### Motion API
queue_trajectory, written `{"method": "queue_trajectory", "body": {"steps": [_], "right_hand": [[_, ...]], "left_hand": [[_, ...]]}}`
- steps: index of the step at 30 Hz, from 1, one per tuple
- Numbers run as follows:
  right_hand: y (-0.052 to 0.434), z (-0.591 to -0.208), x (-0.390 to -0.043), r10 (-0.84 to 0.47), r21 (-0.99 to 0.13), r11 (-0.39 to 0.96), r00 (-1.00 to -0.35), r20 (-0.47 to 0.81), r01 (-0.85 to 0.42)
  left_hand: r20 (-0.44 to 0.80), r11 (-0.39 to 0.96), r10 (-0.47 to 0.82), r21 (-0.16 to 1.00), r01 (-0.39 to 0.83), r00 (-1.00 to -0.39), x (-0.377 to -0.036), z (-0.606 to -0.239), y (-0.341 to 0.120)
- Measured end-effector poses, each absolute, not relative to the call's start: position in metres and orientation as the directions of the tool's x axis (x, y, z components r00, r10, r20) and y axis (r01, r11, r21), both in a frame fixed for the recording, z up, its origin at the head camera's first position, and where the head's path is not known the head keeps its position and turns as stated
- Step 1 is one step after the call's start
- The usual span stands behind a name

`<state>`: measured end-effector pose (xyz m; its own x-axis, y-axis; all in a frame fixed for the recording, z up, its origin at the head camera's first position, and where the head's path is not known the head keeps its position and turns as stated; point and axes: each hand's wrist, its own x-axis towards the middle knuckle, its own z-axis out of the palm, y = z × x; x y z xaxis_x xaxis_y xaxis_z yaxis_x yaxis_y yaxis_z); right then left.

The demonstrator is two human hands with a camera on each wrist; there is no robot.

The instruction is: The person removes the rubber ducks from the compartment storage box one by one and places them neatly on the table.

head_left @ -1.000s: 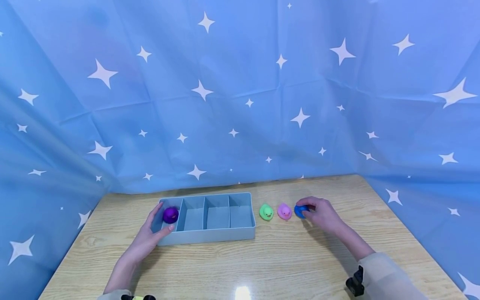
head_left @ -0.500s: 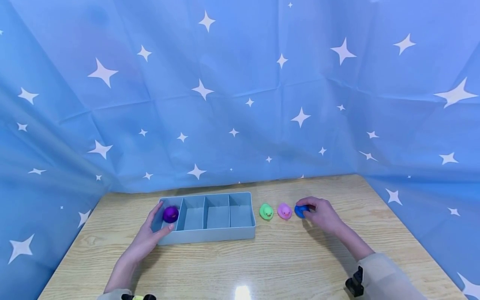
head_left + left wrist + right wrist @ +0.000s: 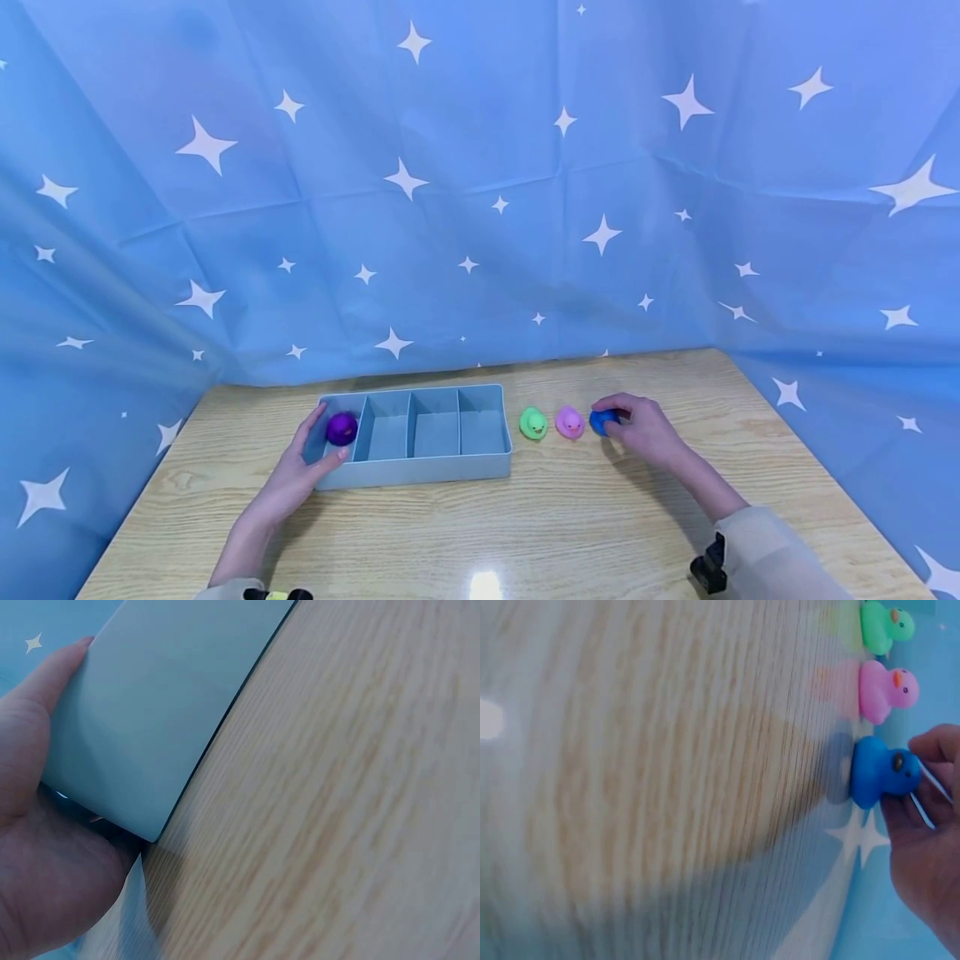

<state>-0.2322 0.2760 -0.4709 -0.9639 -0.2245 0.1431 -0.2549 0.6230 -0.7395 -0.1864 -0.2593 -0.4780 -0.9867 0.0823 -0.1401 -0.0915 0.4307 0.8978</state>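
My left hand (image 3: 291, 477) grips the left end of a grey-blue divided box (image 3: 420, 473), its thumb on the front wall; the left wrist view shows that wall (image 3: 157, 712) close up. Inside the leftmost compartment sits a purple rubber duck (image 3: 342, 429). Over on the right, my right hand (image 3: 647, 429) pinches a blue rubber duck (image 3: 602, 422) by its head. As the right wrist view shows, this blue duck (image 3: 870, 772) stands upright on the table. To its left are a pink rubber duck (image 3: 569, 422) and a green rubber duck (image 3: 533, 424), in a row with it.
Thin walls split the box into several compartments, and those right of the purple duck show bare floors. The wooden table (image 3: 420, 542) carries everything. A blue star-patterned cloth (image 3: 480, 208) hangs behind it and along both sides.
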Motion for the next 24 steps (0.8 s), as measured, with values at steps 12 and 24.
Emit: {"method": "queue_trajectory", "body": {"steps": [12, 24], "right_hand": [[0.269, -0.46, -0.232, -0.163, -0.729, 0.612, -0.951, 0.264, -0.307], [0.239, -0.433, -0.227, -0.236, -0.734, 0.544, -0.914, 0.331, -0.406]], "left_hand": [[-0.134, 0.439, 0.084, 0.895, -0.084, -0.987, -0.186, -0.476, -0.259], [-0.136, 0.447, 0.08, 0.89, -0.086, -0.988, -0.186, -0.477, -0.259]]}}
